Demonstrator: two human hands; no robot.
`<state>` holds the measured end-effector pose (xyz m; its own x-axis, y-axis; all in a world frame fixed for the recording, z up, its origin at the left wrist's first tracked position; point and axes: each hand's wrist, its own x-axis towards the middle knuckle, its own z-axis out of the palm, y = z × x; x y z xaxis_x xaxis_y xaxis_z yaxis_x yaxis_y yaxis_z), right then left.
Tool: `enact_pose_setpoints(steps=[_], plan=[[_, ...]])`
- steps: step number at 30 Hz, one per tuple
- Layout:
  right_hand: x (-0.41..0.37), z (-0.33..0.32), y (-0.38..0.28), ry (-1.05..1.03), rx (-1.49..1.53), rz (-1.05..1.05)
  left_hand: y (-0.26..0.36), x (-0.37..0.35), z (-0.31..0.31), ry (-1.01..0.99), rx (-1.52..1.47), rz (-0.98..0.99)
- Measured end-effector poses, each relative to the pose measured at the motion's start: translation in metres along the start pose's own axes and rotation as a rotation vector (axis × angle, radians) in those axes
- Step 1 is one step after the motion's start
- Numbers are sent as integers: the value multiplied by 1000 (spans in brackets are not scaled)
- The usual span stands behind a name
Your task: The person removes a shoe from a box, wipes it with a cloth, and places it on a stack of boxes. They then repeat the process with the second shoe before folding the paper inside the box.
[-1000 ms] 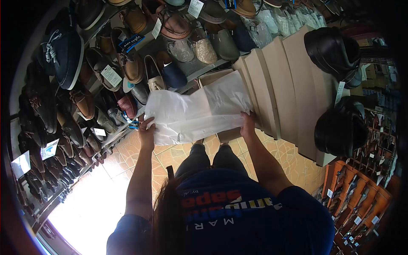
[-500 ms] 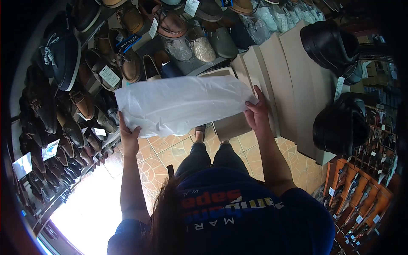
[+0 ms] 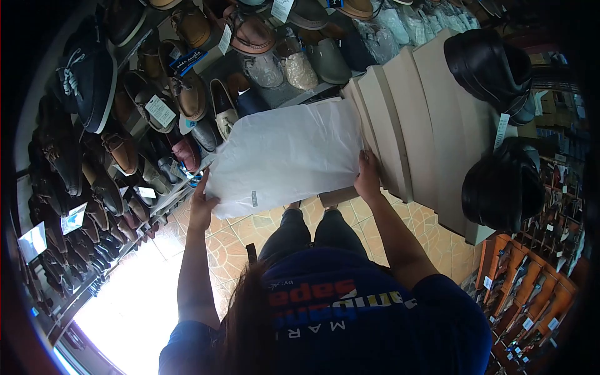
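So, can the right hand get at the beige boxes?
Probably yes: right hand is right beside the boxes with nothing between, though it's busy gripping the bag.

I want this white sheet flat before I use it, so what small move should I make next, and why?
Probably ease your hands a little apart. Your left hand pinches the white sheet at its lower left corner, your right hand holds its right edge, and it hangs softly creased between them, above the floor tiles.

Both arms extend forward, elbows slightly bent. The left hand [image 3: 203, 209] and the right hand [image 3: 367, 179] are raised well apart, fingers clamped.
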<state>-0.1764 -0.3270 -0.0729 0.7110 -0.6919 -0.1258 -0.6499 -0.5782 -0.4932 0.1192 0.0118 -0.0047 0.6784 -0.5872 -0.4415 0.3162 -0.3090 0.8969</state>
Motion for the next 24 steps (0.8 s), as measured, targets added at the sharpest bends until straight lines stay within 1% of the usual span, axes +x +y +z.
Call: enact_pose_setpoints(steps=[2, 4, 7, 10, 11, 13, 14, 17, 20, 21, 22, 23, 24], plan=[[0, 5, 0, -74, 4, 55, 1, 0, -1, -39, -186, -90], [-2, 15, 4, -52, -31, 43, -7, 1, -10, -58, -343, -193], [-2, 22, 9, -75, -25, 57, -12, 2, -13, -29, -414, -232], [0, 22, 10, -104, -47, 57, -8, -2, -8, -130, -237, -236], [-1, 22, 10, -112, -64, 52, -12, -2, -8, -137, -17, -203], [-3, 15, 5, -194, -103, 85, -21, -3, -11, -144, 422, -133], [-4, 7, -2, -234, -121, 100, -15, -2, -9, -130, 719, -100], [-4, -16, -36, -287, -403, 179, 5, -10, 7, -116, 749, -5], [4, -20, -56, -30, -249, -84, 27, -19, 32, -97, 695, 1], [11, -10, -55, -53, -85, -125, 29, -20, 38, -91, 669, 4], [19, 9, -49, -74, 81, -163, 25, -21, 42, -96, 683, 67], [27, 27, -43, -92, 246, -200, 31, -23, 49, -92, 699, 89], [33, 47, -35, -159, 149, -129, 42, -28, 58, -89, 714, 111]])
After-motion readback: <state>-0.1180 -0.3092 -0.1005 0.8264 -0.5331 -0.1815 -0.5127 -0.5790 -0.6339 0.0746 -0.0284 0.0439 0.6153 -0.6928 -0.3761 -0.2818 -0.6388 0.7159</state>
